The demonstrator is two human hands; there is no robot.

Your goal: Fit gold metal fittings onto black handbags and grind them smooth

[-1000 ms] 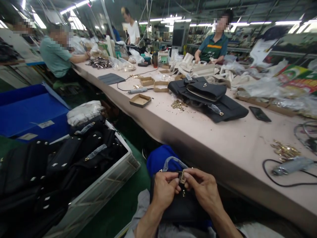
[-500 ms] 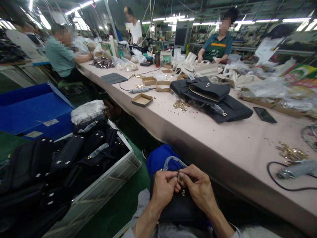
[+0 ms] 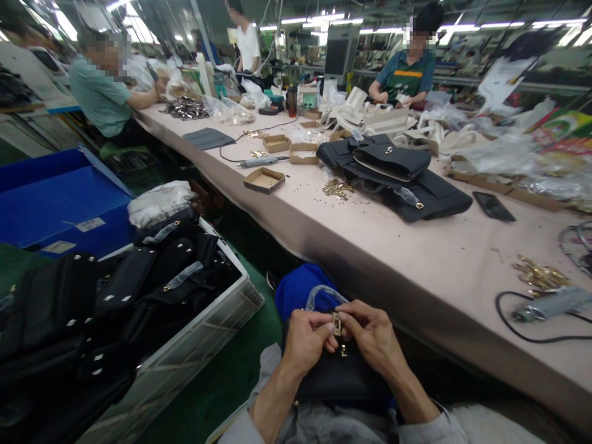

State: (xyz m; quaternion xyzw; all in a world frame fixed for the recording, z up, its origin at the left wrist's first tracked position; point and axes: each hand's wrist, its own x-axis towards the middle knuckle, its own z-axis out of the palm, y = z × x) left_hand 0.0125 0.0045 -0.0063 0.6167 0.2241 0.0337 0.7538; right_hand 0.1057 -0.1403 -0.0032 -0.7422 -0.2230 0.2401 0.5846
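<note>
A black handbag point(image 3: 342, 382) lies on my lap, its plastic-wrapped handle point(image 3: 319, 295) arching up at the far side. Above it, my left hand point(image 3: 308, 339) and my right hand point(image 3: 370, 330) pinch a small gold metal bag-lock plate point(image 3: 337, 324) between thumbs and forefingers. The plate has a rectangular opening and faces me. Just below it, a gold turn-lock piece point(image 3: 343, 351) sits on the bag's front. Whether the plate touches the bag's leather, I cannot tell.
On my left stands a grey crate point(image 3: 194, 345) full of black bags. The long table point(image 3: 287, 216) carries black bags point(image 3: 393, 179), gold hardware point(image 3: 539, 273), an electric screwdriver point(image 3: 555, 303), a phone point(image 3: 494, 206) and a cardboard tray point(image 3: 264, 179). Co-workers are at its far side.
The gold plate has turned from nearly edge-on to face me, showing its opening. Both hands stay close together over the bag. The view has shifted slightly.
</note>
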